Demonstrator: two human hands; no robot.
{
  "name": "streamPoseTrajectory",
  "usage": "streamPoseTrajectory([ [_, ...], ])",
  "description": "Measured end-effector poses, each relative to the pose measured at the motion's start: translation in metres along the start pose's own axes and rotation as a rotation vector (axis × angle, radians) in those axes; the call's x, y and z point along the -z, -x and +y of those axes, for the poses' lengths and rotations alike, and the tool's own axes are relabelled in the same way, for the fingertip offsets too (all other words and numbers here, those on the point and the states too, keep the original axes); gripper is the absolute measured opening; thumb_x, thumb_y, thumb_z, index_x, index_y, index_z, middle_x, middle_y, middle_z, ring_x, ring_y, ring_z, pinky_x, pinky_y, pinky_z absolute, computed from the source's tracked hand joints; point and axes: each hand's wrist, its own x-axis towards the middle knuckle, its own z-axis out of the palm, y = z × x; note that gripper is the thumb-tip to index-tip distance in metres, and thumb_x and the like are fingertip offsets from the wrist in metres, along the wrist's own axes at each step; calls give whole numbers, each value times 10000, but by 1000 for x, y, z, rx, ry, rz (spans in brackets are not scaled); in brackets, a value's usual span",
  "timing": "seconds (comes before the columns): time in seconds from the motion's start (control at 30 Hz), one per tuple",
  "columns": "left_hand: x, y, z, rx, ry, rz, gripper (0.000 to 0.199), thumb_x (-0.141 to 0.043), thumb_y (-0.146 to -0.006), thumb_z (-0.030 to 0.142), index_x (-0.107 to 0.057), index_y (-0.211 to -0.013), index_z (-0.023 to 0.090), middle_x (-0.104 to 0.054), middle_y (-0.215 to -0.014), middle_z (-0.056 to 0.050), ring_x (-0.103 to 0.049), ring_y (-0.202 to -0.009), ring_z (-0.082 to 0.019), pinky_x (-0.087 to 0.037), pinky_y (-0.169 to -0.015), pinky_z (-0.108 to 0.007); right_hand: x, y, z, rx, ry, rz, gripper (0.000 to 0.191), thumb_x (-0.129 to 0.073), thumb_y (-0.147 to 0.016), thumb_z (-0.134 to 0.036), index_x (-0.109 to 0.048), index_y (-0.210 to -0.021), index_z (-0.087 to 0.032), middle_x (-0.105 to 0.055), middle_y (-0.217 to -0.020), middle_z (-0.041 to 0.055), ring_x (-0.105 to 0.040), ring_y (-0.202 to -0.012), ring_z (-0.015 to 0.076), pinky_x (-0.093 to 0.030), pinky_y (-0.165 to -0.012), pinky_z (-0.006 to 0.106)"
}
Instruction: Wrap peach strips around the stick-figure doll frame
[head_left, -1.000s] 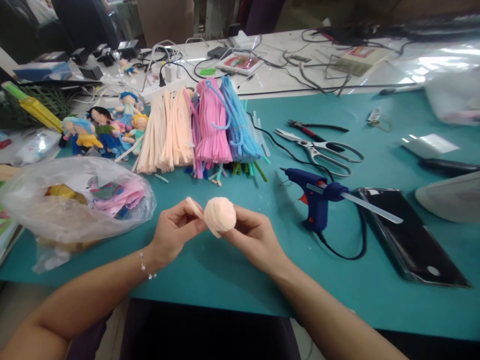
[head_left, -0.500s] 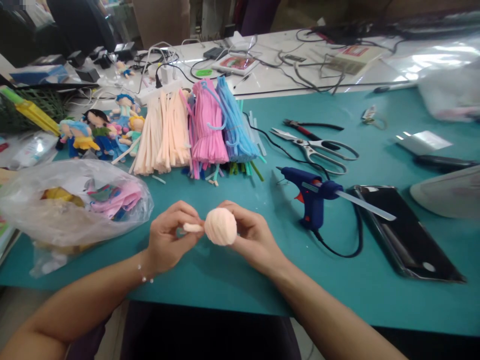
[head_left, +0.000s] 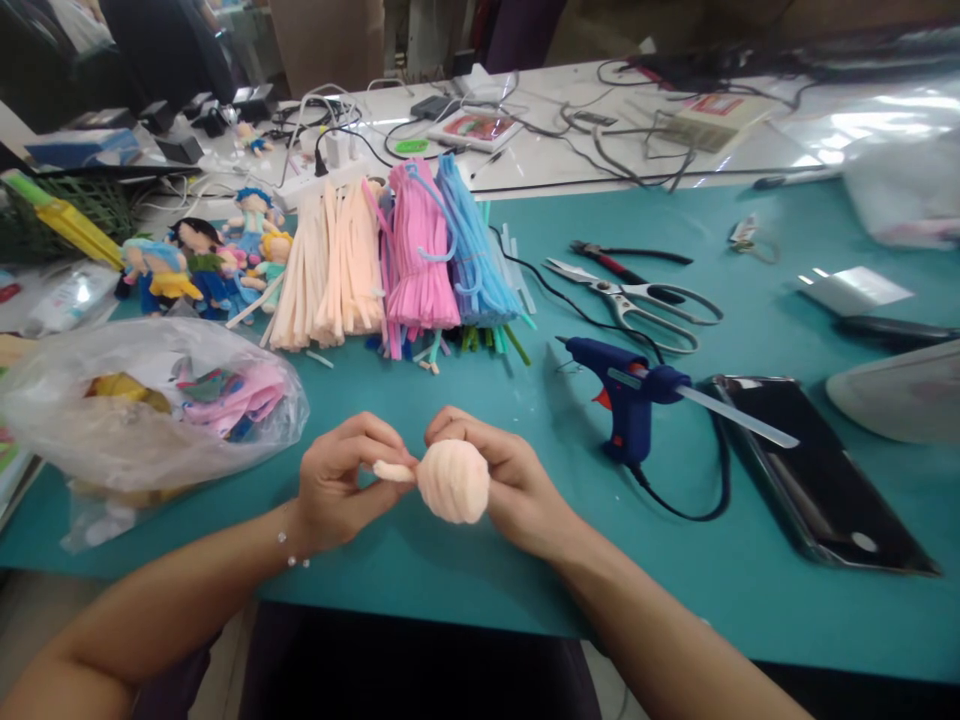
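My right hand (head_left: 517, 490) cups a round peach ball of wound fuzzy strip (head_left: 453, 481); my left hand (head_left: 341, 485) pinches its loose peach tail end (head_left: 392, 470). The ball is plump, ribbed by its wraps, and held just above the teal table (head_left: 450, 560) near its front edge. Beyond lie one blue glue gun (head_left: 626, 390), one pair of steel scissors (head_left: 637, 298) and three bundles of strips: peach (head_left: 330, 265), pink (head_left: 421, 250), blue (head_left: 472, 245).

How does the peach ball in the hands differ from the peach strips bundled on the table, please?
The peach ball is wound round and compact; the peach strips lie straight and fanned out. The ball is held above the table between the left hand and right hand; the strips rest untouched. Both share the same pale peach colour.
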Motion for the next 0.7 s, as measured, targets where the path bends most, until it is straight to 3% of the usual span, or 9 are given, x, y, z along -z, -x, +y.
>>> streamPoseTrajectory([
  [0.23,-5,2,-2,121,114,43,85,-646,-739,105,-638,-744,190,-599,-734,-13,-569,-639,-102,-451,-564,-221,-2,-1,3,-10,-9,-3,281,-560,-851,-403,-554,-715,-156,-472,-754,13,-441,-623,107,-358,-562,234],
  [0.33,-3,1,-2,103,59,34,85,-637,-744,108,-627,-750,192,-593,-732,-11,-569,-640,-106,-454,-569,-230,-2,0,3,10,18,6,263,-555,-857,-383,-554,-723,-156,-471,-758,12,-441,-619,103,-361,-558,230],
  [0.4,1,-1,-1,-8,-38,4,116,-633,-741,98,-629,-794,201,-608,-741,-12,-585,-664,-119,-479,-618,-261,-2,1,3,39,64,19,220,-566,-855,-347,-566,-741,-159,-479,-766,15,-458,-636,108,-372,-569,234],
  [0.53,13,-6,3,-375,-318,-138,156,-645,-736,133,-638,-850,241,-658,-718,9,-610,-668,-132,-496,-791,-352,1,4,-1,136,144,-6,77,-596,-837,-231,-602,-790,-170,-499,-802,28,-509,-693,125,-415,-594,243],
  [0.7,21,-11,10,-590,-494,-231,119,-600,-775,146,-628,-789,261,-701,-703,35,-627,-681,-122,-469,-883,-343,10,7,-9,304,320,-113,145,-504,-884,-158,-633,-823,-185,-513,-820,42,-541,-736,128,-462,-635,253],
])
